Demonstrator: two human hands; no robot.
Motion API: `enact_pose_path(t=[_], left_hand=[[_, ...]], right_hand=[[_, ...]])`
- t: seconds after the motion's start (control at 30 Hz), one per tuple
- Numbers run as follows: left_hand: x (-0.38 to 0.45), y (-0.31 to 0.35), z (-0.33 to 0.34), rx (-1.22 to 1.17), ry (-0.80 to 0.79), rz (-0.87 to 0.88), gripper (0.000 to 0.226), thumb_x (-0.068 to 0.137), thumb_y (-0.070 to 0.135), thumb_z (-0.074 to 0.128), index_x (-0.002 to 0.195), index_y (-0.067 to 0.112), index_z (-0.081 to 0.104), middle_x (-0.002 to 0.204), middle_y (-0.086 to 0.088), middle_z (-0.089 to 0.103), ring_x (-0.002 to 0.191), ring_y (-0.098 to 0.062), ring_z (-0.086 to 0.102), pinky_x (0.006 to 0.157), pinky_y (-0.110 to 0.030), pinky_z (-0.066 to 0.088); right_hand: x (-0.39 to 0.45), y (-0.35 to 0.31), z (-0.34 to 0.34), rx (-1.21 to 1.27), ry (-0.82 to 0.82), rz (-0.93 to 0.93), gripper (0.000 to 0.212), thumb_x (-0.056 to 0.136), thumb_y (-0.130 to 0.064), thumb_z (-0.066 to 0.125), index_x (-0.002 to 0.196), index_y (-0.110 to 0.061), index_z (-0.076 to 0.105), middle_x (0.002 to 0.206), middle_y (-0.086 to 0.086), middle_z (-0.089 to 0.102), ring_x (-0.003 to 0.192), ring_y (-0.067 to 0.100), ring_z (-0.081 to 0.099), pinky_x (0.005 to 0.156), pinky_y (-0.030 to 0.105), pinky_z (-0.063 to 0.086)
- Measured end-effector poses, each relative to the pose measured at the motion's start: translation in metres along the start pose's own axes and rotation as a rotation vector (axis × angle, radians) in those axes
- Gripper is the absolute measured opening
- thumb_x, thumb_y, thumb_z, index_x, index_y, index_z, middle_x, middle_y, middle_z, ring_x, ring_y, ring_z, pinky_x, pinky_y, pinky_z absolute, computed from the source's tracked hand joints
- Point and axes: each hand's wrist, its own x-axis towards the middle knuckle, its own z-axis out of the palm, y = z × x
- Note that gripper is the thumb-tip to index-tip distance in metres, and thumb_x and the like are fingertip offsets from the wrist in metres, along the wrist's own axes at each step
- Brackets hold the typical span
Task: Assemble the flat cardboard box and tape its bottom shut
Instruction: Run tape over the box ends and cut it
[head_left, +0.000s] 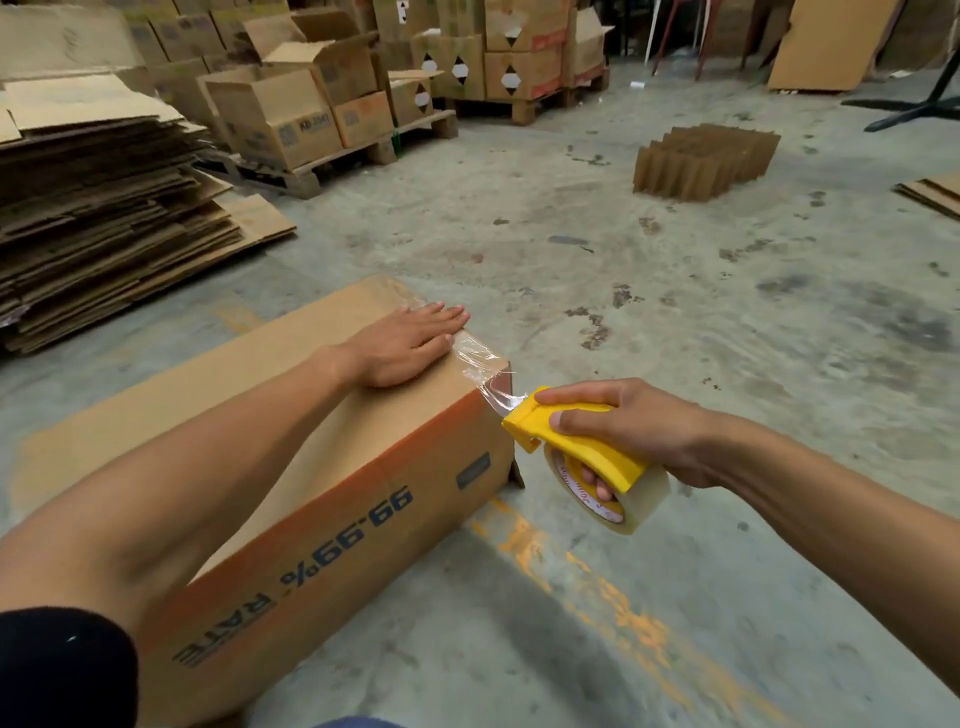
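A brown cardboard box printed "99.99% RATE" lies on its side on the concrete floor in front of me. My left hand rests flat with straight fingers on its upper face near the far right corner. My right hand grips a yellow tape dispenser carrying a clear tape roll, just off the box's right end. A strip of clear tape stretches from the dispenser over the corner to under my left hand's fingers.
A tall stack of flat cardboard sheets sits at the left. Assembled boxes on wooden pallets fill the back. A cardboard divider grid stands on the floor at the centre right. Worn yellow floor paint runs below my right hand.
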Motion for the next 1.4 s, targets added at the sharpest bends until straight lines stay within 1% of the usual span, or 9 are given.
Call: enact_pose_path(t=[0.13,0.4,0.57,0.63,0.73,0.87,1.17,1.3,1.4], left_hand=[[0.001,0.036,0.001,0.037,-0.009,0.055,0.06,0.102,0.05,0.015,0.155,0.026,0.006,0.163,0.007,-0.001,0.149,-0.01,-0.009,0.121,-0.038,-0.007],[0.017,0.058,0.021,-0.028,0.013,0.141,0.057,0.1,0.049,0.021,0.154,0.031,0.017,0.162,0.011,0.014,0.15,-0.009,0.001,0.121,-0.044,-0.001],[0.019,0.062,0.021,-0.005,0.004,0.125,0.062,0.095,0.053,0.019,0.154,0.033,0.018,0.161,0.013,0.015,0.15,-0.009,0.003,0.121,-0.042,0.0],[0.019,0.063,0.02,0.005,-0.003,0.126,0.063,0.095,0.053,0.021,0.154,0.033,0.018,0.161,0.013,0.015,0.15,-0.009,0.003,0.12,-0.041,-0.001],[0.018,0.061,0.018,0.008,-0.002,0.097,0.058,0.1,0.048,0.027,0.154,0.031,0.016,0.162,0.011,0.013,0.15,-0.01,0.0,0.121,-0.043,-0.002],[0.019,0.065,0.016,0.086,-0.022,0.005,0.066,0.099,0.046,0.037,0.155,0.031,0.007,0.164,0.007,0.003,0.15,-0.015,-0.008,0.121,-0.047,-0.003],[0.014,0.088,0.03,0.201,0.087,-0.16,0.079,0.096,0.041,0.048,0.156,0.026,-0.003,0.164,0.0,-0.003,0.15,-0.024,-0.007,0.12,-0.051,0.005],[0.009,0.091,0.034,0.223,0.129,-0.145,0.101,0.086,0.048,0.063,0.155,0.024,-0.007,0.164,0.0,-0.004,0.15,-0.023,-0.007,0.121,-0.048,0.005],[0.006,0.089,0.031,0.145,0.113,-0.22,0.114,0.082,0.05,0.067,0.153,0.02,-0.017,0.164,0.0,-0.01,0.15,-0.024,-0.011,0.121,-0.049,0.002]], right_hand=[[0.006,0.004,0.003,0.025,-0.014,0.002,0.034,0.096,-0.018,0.062,0.129,-0.026,0.062,0.064,0.021,0.061,0.045,0.028,0.056,0.049,0.032,0.053],[0.014,0.003,0.0,0.026,-0.027,0.055,0.034,0.096,-0.019,0.062,0.129,-0.027,0.062,0.062,0.017,0.063,0.045,0.027,0.058,0.048,0.031,0.054],[0.032,-0.012,-0.014,0.007,-0.059,0.272,0.029,0.096,-0.036,0.058,0.124,-0.031,0.066,0.055,0.006,0.058,0.042,0.016,0.053,0.047,0.025,0.05],[0.045,-0.018,-0.022,-0.026,-0.084,0.362,0.035,0.093,-0.042,0.061,0.119,-0.019,0.069,0.053,0.005,0.056,0.041,0.014,0.051,0.046,0.023,0.048],[0.059,0.008,-0.029,-0.351,-0.09,0.472,0.03,0.093,-0.038,0.062,0.087,-0.009,0.067,0.045,0.004,0.056,0.045,0.017,0.052,0.053,0.027,0.048],[0.063,0.076,-0.039,-0.704,-0.115,0.617,0.031,0.091,-0.031,0.062,0.071,-0.008,0.064,0.047,0.004,0.062,0.057,0.022,0.056,0.071,0.032,0.048],[0.094,0.073,-0.038,-0.666,-0.279,0.583,0.041,0.096,-0.039,0.052,0.103,-0.001,0.067,0.054,0.008,0.064,0.045,0.019,0.058,0.066,0.032,0.048],[0.105,0.07,-0.032,-0.709,-0.335,0.55,0.056,0.098,-0.039,0.049,0.134,0.002,0.057,0.063,0.01,0.064,0.051,0.02,0.058,0.068,0.031,0.049],[0.106,0.066,-0.035,-0.724,-0.322,0.536,0.054,0.097,-0.04,0.051,0.133,0.0,0.059,0.065,0.009,0.065,0.052,0.019,0.058,0.07,0.032,0.05]])
